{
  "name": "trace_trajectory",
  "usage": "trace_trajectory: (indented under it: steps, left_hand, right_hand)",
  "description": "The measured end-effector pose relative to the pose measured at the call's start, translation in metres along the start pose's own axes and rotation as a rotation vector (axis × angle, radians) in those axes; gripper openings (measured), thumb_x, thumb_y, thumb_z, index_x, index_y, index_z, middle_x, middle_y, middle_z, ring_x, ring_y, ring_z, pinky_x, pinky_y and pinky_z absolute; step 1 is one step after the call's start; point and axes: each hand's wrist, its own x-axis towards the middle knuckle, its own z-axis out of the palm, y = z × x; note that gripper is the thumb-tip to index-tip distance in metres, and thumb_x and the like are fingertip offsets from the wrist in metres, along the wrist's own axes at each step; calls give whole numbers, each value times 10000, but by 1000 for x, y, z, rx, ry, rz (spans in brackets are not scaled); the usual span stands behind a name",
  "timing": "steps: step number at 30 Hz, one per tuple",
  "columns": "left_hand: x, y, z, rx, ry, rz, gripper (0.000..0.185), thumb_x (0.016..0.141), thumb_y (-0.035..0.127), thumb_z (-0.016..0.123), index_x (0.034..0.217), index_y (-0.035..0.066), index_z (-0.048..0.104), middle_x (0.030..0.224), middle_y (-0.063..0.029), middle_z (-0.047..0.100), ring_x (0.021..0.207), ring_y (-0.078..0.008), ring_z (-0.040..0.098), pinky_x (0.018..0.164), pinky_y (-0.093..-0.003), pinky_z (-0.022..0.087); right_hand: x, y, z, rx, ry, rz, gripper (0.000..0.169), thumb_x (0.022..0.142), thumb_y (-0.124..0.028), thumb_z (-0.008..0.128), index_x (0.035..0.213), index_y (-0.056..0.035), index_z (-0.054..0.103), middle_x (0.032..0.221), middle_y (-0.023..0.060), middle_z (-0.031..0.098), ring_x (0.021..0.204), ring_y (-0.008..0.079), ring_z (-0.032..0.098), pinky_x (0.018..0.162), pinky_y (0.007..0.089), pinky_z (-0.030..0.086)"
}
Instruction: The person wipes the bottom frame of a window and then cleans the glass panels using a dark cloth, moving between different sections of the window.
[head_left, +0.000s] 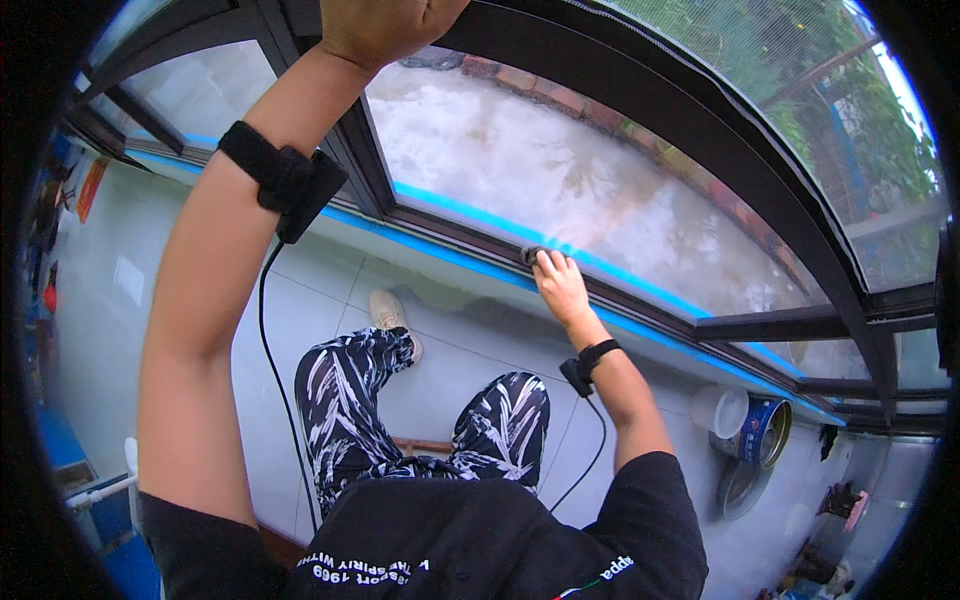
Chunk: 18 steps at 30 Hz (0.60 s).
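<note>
My right hand (561, 285) presses a small dark grey cloth or pad (531, 255) against the lower rail of a dark brown window frame (450, 231). The fingers are bent over the pad, close to the lower edge of the glass pane (517, 150). My left hand (390, 30) is raised at the top edge of the view, in front of the frame's upper part. Its fingers are cut off, so what they touch is hidden. Blue strips (450, 251) run along the frame's bottom and the glass edge.
Black straps with small boxes and cables (262, 322) hang from both forearms. A white tub (720, 411) and a blue tin (765, 433) stand by the wall at right. An insect screen (795, 90) covers the upper right. Pale floor tiles (435, 382) lie below.
</note>
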Motion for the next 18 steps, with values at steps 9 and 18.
trace_trajectory:
  steps: [9,18]
  left_hand:
    - [0,4,-4,2,-14,-13,124,712,103,480,603,48,496,621,-129,483,607,-320,537,561,-404,446]
    - [0,6,-1,6,1,-7,125,709,93,480,594,46,491,607,-129,474,580,-319,527,543,-399,440]
  right_hand:
    - [60,86,-221,-139,625,185,252,735,-60,651,972,-129,703,1111,67,562,979,264,538,838,370,468]
    - [38,31,-75,-43,378,-20,193,728,-119,608,903,-55,655,1121,79,530,1024,259,507,811,390,446]
